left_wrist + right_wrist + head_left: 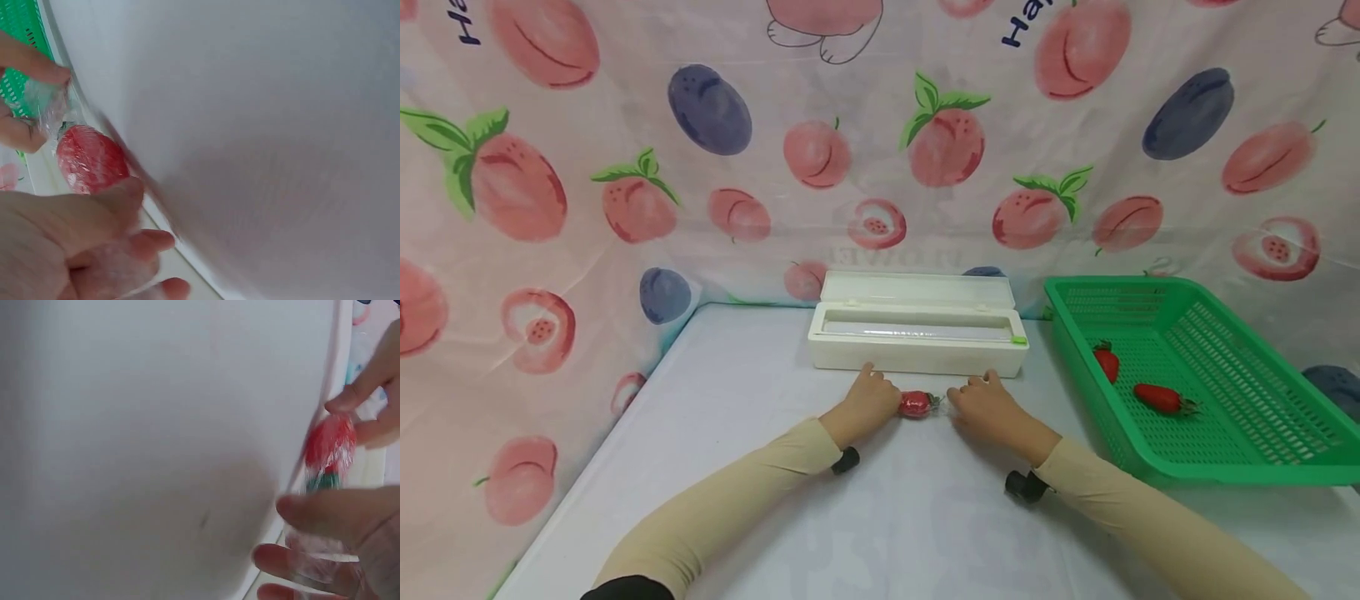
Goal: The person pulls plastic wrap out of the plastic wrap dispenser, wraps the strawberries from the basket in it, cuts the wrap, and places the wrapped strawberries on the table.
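A red fruit (916,404) with a green leafy top, wrapped in clear plastic film, is held between both hands in front of a white box. My left hand (870,402) is at its left end, and in the left wrist view the thumb and fingers grip film (125,269) right beside the red tip. On the leafy side, my right hand (992,417) pinches the bunched film (53,106) between thumb and finger. Loose clear film (312,562) shows among the right fingers in the right wrist view. The green top is partly hidden there by the right thumb.
Behind the hands stands the white cling film box (917,358), its lid (917,290) raised and a film roll (917,331) inside. A green basket (1138,454) at the right holds red fruits (1161,398). A white cloth (760,358) covers the table; a fruit-print sheet hangs behind.
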A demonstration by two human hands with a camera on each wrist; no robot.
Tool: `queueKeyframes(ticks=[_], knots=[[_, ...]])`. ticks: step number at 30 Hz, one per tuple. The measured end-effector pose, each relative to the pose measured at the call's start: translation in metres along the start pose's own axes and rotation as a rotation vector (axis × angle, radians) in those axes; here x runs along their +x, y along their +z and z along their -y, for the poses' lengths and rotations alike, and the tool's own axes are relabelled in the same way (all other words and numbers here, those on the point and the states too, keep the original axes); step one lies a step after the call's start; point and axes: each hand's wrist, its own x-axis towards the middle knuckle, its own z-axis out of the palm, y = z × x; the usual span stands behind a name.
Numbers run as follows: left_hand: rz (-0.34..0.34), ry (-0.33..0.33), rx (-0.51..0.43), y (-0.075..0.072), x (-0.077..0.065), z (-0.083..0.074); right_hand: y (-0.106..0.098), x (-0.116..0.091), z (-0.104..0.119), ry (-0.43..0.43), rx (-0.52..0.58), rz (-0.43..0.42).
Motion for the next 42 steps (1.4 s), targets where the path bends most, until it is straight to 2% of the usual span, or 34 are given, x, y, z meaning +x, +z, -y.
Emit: queueKeyframes(ticks=[5, 8, 9, 11, 15, 17, 21, 24, 26, 30, 33, 38, 42], knots=[[-0.066, 0.001, -0.028, -0.002, 0.004, -0.005, 0.001, 0.001, 0.007, -0.014, -0.075, -0.149], [-0.063, -0.021, -0.046, -0.001, 0.009, -0.007, 0.002, 0.002, 0.009, -0.045, -0.110, -0.236], [-0.060, -0.030, -0.049, -0.001, 0.010, -0.008, 0.002, 0.003, 0.010, -0.053, -0.116, -0.242], [-0.054, -0.042, -0.056, 0.000, 0.012, -0.008, 0.001, 0.003, 0.011, -0.068, -0.113, -0.214], [-0.047, -0.043, -0.070, 0.001, 0.009, -0.007, -0.002, 0.001, 0.009, -0.127, -0.049, -0.091], [-0.046, -0.041, -0.070, 0.001, 0.008, -0.006, -0.004, 0.000, 0.006, -0.169, -0.025, -0.056], [-0.070, -0.033, -0.060, 0.001, 0.007, -0.004, -0.006, 0.000, -0.001, -0.270, -0.061, -0.084], [-0.101, -0.024, -0.056, 0.001, 0.007, -0.004, -0.006, 0.003, -0.003, -0.296, -0.072, -0.115], [-0.125, -0.013, -0.053, 0.000, 0.007, -0.005, -0.005, 0.006, -0.002, -0.279, -0.046, -0.110], [-0.177, 0.016, -0.038, -0.002, 0.005, -0.007, -0.003, 0.012, 0.000, -0.177, 0.049, -0.074], [-0.203, 0.037, -0.028, -0.004, 0.004, -0.008, -0.001, 0.015, 0.002, -0.109, 0.049, -0.103], [-0.183, 0.036, -0.045, -0.004, 0.002, -0.005, 0.001, 0.017, 0.004, -0.067, -0.023, -0.180], [-0.118, 0.015, -0.090, -0.002, -0.003, 0.001, 0.001, 0.018, 0.005, -0.074, 0.014, -0.178]])
